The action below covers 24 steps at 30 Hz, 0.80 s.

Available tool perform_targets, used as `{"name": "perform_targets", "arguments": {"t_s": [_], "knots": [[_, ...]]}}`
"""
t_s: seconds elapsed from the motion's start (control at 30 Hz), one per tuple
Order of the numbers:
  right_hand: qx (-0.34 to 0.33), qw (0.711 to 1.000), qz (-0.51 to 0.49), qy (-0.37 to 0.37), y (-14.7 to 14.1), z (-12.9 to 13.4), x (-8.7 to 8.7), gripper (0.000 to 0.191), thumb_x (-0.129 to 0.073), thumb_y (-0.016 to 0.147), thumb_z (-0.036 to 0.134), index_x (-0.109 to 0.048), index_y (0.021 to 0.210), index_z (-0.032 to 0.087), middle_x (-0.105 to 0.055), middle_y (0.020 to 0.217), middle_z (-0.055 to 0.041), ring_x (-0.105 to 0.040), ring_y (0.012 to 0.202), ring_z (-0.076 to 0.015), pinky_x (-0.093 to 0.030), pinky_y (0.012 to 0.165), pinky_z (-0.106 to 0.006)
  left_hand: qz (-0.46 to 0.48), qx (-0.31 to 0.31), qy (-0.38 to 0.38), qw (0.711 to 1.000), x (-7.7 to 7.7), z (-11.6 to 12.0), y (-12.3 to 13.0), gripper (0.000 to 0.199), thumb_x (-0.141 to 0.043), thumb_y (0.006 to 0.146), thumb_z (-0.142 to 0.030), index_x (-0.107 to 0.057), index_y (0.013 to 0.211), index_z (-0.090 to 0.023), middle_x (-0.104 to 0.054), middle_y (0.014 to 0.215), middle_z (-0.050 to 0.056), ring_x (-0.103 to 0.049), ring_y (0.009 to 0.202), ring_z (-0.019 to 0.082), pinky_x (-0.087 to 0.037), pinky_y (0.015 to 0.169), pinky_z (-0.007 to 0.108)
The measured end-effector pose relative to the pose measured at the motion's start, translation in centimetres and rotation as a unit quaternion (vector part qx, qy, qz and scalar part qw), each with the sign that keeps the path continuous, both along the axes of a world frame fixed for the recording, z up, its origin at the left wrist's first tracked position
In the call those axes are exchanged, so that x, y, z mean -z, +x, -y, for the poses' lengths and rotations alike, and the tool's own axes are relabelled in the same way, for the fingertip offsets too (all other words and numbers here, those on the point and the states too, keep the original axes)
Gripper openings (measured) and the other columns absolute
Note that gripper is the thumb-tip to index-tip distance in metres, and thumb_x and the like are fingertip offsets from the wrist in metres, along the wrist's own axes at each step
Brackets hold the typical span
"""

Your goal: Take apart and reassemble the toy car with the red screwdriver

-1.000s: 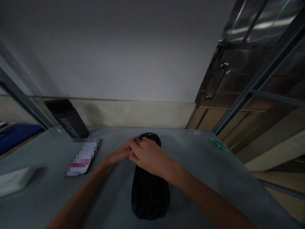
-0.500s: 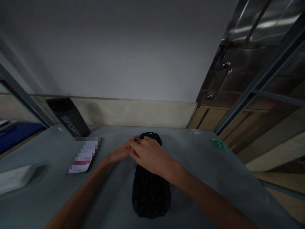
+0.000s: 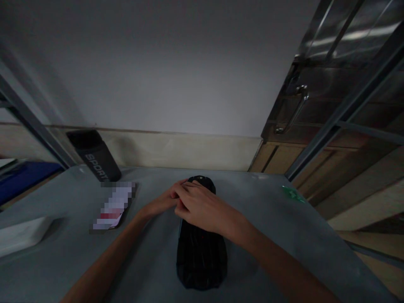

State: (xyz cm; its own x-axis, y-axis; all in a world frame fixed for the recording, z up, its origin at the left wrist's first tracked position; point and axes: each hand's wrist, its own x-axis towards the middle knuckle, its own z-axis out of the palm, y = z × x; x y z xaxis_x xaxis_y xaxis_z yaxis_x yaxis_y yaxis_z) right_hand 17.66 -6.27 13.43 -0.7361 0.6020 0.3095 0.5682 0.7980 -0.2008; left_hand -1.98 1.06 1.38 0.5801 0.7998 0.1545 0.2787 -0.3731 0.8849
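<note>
A long black object shaped like a toy car (image 3: 202, 256) lies lengthwise in front of me on the grey table. My left hand (image 3: 167, 198) is at the left side of its far half, fingers curled against it and partly covered by the other hand. Across its top reaches my right hand (image 3: 202, 206), fingers bent and closed against the left fingers. Whatever the right fingertips pinch is hidden. The middle of the black object is covered by the hands; its far rounded end and wide near end show.
A phone (image 3: 115, 206) lies left of my hands, with a dark box marked SPORT (image 3: 96, 158) behind it. A white object (image 3: 25, 235) is at the left edge, a small green wrapper (image 3: 293, 193) at the right. Metal frame posts (image 3: 315, 143) rise at the table's corners.
The right fingers have curled in slightly more against the left hand. The whole view has shifted a little; the black object stays in place on the table.
</note>
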Motion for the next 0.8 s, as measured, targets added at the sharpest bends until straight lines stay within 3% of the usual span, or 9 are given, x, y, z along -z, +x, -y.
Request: {"name": "perform_targets", "arguments": {"t_s": [0.1, 0.27, 0.47, 0.6, 0.8], "knots": [[0.016, 1.000, -0.009, -0.003, 0.00, 0.20, -0.09, 0.014, -0.057, 0.104, 0.019, -0.068, 0.113, 0.016, -0.079, 0.110, -0.0119, -0.072, 0.107, -0.0247, -0.050, 0.102, -0.039, 0.005, -0.008, -0.015, 1.000, -0.57, 0.25, 0.16, 0.067, -0.067, 0.088, -0.039, -0.054, 0.151, -0.020, -0.061, 0.157, 0.012, -0.051, 0.150, 0.037, -0.035, 0.130, 0.048], [0.050, 0.998, 0.046, -0.011, 0.07, -0.01, -0.01, 0.022, -0.051, 0.109, 0.020, -0.068, 0.120, 0.014, -0.080, 0.098, -0.0120, -0.073, 0.085, -0.0227, -0.049, 0.078, -0.034, 0.008, -0.028, -0.049, 0.998, -1.09, 0.61, 0.15, 0.075, -0.068, 0.089, -0.042, -0.046, 0.158, -0.023, -0.060, 0.159, 0.010, -0.054, 0.149, 0.035, -0.040, 0.127, 0.044], [0.018, 1.000, 0.006, 0.002, 0.33, -0.20, -0.17, 0.015, -0.057, 0.103, 0.018, -0.067, 0.113, 0.015, -0.079, 0.106, -0.0112, -0.072, 0.102, -0.0241, -0.049, 0.098, -0.037, 0.015, -0.025, -0.059, 0.998, -0.74, 0.49, 0.22, 0.067, -0.070, 0.088, -0.038, -0.054, 0.150, -0.018, -0.065, 0.153, 0.013, -0.057, 0.144, 0.034, -0.042, 0.125, 0.048], [0.061, 0.997, 0.049, 0.021, 0.08, -0.47, 0.34, 0.020, -0.049, 0.110, 0.019, -0.067, 0.116, 0.015, -0.078, 0.099, -0.0119, -0.073, 0.092, -0.0239, -0.051, 0.089, -0.037, 0.016, -0.038, -0.066, 0.997, -0.48, 0.31, 0.20, 0.071, -0.071, 0.087, -0.039, -0.051, 0.153, -0.020, -0.061, 0.156, 0.013, -0.055, 0.147, 0.033, -0.038, 0.128, 0.048], [-0.018, 0.999, 0.018, -0.028, 0.80, -0.66, -0.33, 0.016, -0.054, 0.104, 0.009, -0.062, 0.116, 0.015, -0.075, 0.110, -0.0120, -0.068, 0.109, -0.0228, -0.047, 0.104, -0.038, 0.017, -0.053, -0.066, 0.996, -1.07, 0.77, 0.22, 0.067, -0.072, 0.086, -0.040, -0.057, 0.148, -0.018, -0.067, 0.147, 0.010, -0.056, 0.144, 0.037, -0.043, 0.121, 0.046]]}}
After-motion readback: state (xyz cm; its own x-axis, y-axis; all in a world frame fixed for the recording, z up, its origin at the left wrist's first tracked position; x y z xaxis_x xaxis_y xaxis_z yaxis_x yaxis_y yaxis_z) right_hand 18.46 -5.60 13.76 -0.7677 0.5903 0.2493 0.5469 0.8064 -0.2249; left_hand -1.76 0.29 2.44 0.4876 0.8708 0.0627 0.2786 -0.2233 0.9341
